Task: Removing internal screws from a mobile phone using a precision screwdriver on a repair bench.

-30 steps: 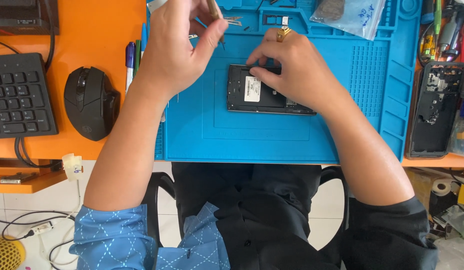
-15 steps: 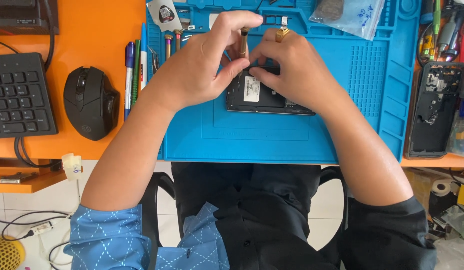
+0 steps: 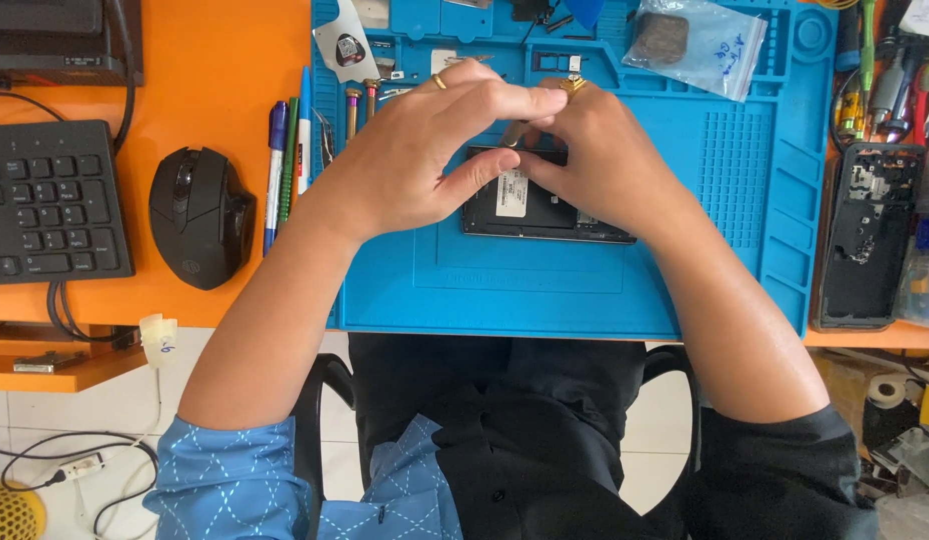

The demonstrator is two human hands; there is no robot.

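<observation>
Both hands meet over the opened phone, which lies back-off in the middle of the blue mat on the orange counter. The left hand pinches a slim tool down at the phone's top edge, and the right hand presses fingertips on the same spot. The insides lie bare and the black back cover sits at the counter's right edge, so the phone looks far from closed up.

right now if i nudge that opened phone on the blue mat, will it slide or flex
The opened phone looks like a flat rigid slab, so it probably won't flex. It lies flat on the blue mat, which looks rubbery, so it would likely grip rather than slide. Its exposed insides look fragile; both hands, left and right, rest on it.
</observation>
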